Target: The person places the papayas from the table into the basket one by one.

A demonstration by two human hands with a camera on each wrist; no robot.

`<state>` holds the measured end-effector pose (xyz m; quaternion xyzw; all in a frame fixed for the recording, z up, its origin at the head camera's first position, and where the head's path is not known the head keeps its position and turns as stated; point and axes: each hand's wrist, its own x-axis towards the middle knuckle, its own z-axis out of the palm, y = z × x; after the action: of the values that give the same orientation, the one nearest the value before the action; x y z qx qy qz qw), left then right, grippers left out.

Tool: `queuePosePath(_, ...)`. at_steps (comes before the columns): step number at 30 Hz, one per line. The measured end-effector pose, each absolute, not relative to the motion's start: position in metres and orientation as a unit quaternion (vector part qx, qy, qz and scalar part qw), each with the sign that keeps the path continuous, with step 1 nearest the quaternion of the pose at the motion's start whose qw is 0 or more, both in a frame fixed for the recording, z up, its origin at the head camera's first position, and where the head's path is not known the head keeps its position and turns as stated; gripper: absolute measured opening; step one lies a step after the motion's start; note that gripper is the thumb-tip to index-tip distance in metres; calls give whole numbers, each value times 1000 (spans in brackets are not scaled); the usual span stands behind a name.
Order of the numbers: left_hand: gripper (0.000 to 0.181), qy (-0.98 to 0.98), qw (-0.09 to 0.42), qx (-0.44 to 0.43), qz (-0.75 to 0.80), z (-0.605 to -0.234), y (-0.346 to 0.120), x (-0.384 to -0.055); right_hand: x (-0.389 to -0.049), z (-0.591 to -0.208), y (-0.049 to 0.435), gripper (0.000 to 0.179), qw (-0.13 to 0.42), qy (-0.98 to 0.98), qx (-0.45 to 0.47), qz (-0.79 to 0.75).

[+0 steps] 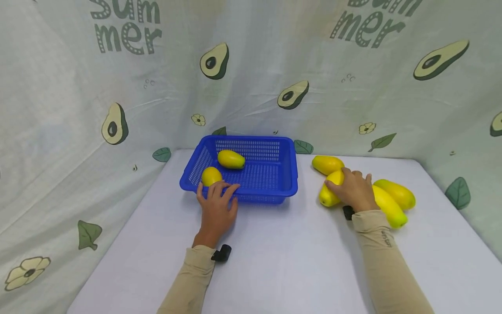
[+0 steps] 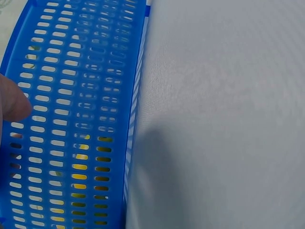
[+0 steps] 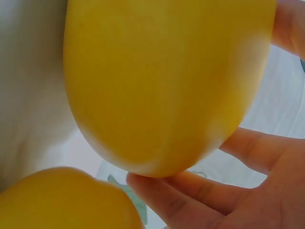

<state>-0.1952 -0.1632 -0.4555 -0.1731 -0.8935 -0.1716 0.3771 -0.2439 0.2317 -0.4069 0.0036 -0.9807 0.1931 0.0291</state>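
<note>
My right hand [image 1: 354, 189] grips a yellow papaya [image 1: 330, 192] at the right of the table. The right wrist view shows its fingertips round the rounded end of this papaya [image 3: 167, 86]. Against the hand and wrist lie more papayas, one long with a green tip [image 1: 388, 207], one behind it [image 1: 400, 194]. At the front rim of a blue plastic basket [image 1: 292, 174], my left hand [image 1: 217, 209] has its fingers over the edge. Its thumb [image 2: 14, 100] lies against the slotted outer wall in the left wrist view.
Inside the basket are two papayas, one at the back [image 1: 231, 159] and one by the front left [image 1: 211, 176]. Another papaya [image 1: 327, 164] lies beyond my right hand. A printed cloth [image 1: 251, 52] hangs behind the white table [image 1: 290, 261].
</note>
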Motion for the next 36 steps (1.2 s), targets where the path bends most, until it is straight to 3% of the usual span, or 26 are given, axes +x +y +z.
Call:
queuePosePath(19,32,-892,375,-176,-180,-457,-163,-195,-243,-415,213,83,43,-969,-34,241)
queuePosePath(36,32,-892,380,-176,-173,-455,-164,-197,-244,-411,211,88,21,-960,-52,273)
